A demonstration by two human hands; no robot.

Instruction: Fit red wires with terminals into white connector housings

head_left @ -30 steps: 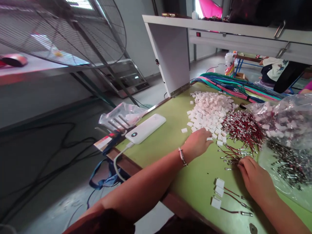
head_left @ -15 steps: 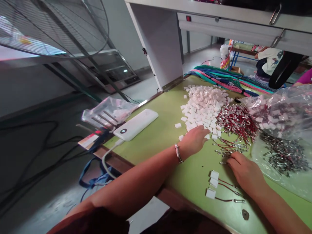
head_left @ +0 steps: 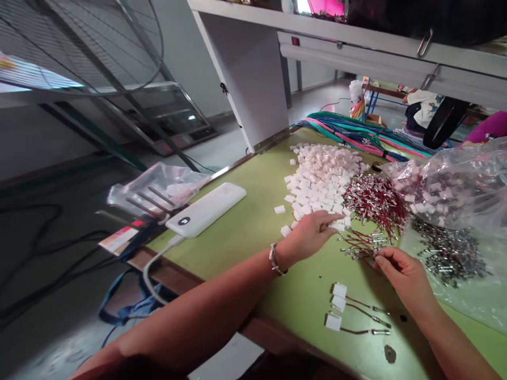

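My left hand [head_left: 311, 235] is at the near edge of a heap of white plastic connector housings [head_left: 320, 174]. Its thumb and index finger close around one white housing [head_left: 338, 226]. To the right, my right hand [head_left: 407, 272] pinches the end of a short red wire with metal terminals beside a small spread of similar wires [head_left: 362, 243]. In front of the hands lie three white housings, each with one red wire [head_left: 358, 331] running out to a metal terminal. A larger pile of red terminal wires [head_left: 374, 203] sits behind.
A clear bag [head_left: 455, 179] of housings and a pile of dark terminal wires [head_left: 451, 253] on plastic sheeting are at the right. A white power bank [head_left: 208, 208] with a cable lies left. Bundled coloured wires [head_left: 344, 132] line the back. Other people are beyond.
My right hand has lifted slightly and its fingers have come together in a pinch at the wires. My left index finger has stretched forward over the housings. The whole view has shifted slightly.
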